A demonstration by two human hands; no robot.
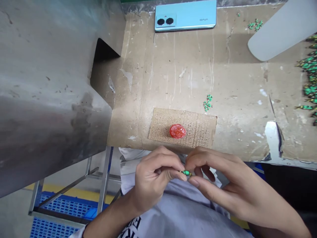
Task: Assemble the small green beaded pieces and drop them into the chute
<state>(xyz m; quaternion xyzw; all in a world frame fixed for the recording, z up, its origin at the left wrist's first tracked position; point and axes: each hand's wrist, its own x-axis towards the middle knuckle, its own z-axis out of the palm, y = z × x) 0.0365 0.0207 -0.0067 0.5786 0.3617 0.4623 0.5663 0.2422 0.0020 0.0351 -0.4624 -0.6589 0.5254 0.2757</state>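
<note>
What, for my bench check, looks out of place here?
The tan cardboard-covered worktop is damaged near its front right edge: a white gouge with a dark split breaks the surface. A small cluster of green components also lies apart from the larger green pile.

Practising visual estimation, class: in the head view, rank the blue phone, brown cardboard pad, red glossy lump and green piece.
Brown cardboard pad and light-blue phone: too alike to rank.
Then the red glossy lump,
then the small green piece.
</note>
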